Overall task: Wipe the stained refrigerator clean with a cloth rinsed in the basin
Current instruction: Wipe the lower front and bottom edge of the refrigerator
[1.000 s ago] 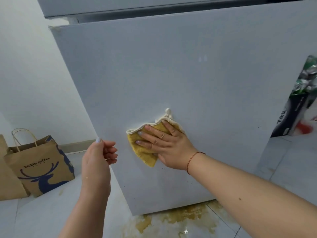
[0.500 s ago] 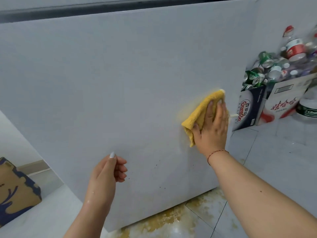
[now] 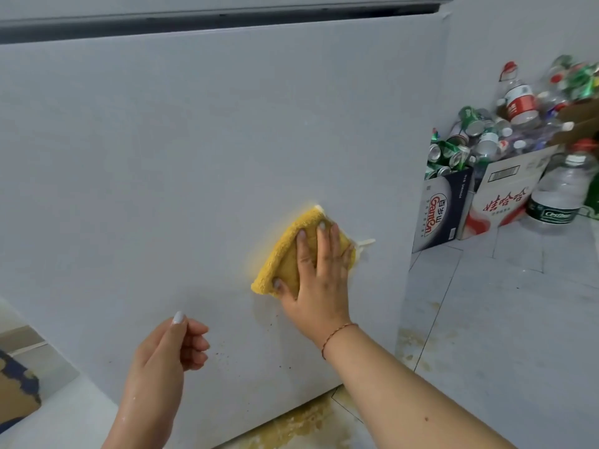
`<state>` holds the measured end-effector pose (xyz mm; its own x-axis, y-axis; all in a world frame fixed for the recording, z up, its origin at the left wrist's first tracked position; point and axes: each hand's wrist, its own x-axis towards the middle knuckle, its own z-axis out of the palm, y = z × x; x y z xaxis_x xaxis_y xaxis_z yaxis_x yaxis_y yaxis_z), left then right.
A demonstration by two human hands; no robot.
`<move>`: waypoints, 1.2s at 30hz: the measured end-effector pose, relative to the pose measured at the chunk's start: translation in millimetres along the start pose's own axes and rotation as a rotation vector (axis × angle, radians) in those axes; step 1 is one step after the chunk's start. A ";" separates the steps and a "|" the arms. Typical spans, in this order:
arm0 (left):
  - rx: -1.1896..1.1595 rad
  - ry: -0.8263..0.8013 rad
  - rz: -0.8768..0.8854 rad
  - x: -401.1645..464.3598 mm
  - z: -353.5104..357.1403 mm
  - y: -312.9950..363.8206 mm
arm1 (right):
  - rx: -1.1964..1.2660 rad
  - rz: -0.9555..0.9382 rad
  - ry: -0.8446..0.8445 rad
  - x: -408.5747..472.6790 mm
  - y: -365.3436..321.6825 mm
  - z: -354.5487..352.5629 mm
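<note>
1. Head view: right hand [image 3: 319, 280] flat on a folded yellow cloth [image 3: 285, 257], fingers [image 3: 324, 244] straight and slightly spread, pressing it against the lower part of the grey refrigerator door [image 3: 194, 157], towards the door's right edge.
2. Left hand [image 3: 168, 354] raised in front of the door's lower part, not touching it as far as can be told, fingers loosely curled towards the palm with nothing held, thumb straight up.
3. Small dark specks [image 3: 256, 348] dotted over the door below the cloth.
4. Yellow-brown stain [image 3: 291, 426] spread over the floor tiles under the door's bottom edge.
5. To the right, on the floor, cardboard boxes [image 3: 444, 209] heaped with cans and empty plastic bottles, and a large clear bottle [image 3: 564, 189] just beside them.
6. At the lower left edge, part of a brown paper bag [image 3: 16, 390] with a blue print.
</note>
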<state>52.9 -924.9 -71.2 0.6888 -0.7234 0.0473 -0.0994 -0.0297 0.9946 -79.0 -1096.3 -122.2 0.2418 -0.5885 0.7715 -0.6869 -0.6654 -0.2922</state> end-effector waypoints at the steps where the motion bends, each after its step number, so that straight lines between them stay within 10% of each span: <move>1: -0.003 -0.002 -0.005 0.9 2.1 -0.5 | -0.012 -0.021 0.007 9.5 9.2 -6.1; 20: -0.051 -0.017 -0.047 0.8 7.9 -1.4 | 0.555 1.032 -0.007 20.3 55.7 -9.9; 36: -0.017 -0.143 0.243 20.2 73.0 113.5 | 0.132 0.280 0.139 158.4 53.2 -106.0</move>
<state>3.1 -993.2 35.8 0.5379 -0.7980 0.2719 -0.2365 0.1667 0.9572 -149.9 -1176.2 44.3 -0.0454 -0.6946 0.7179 -0.6165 -0.5460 -0.5673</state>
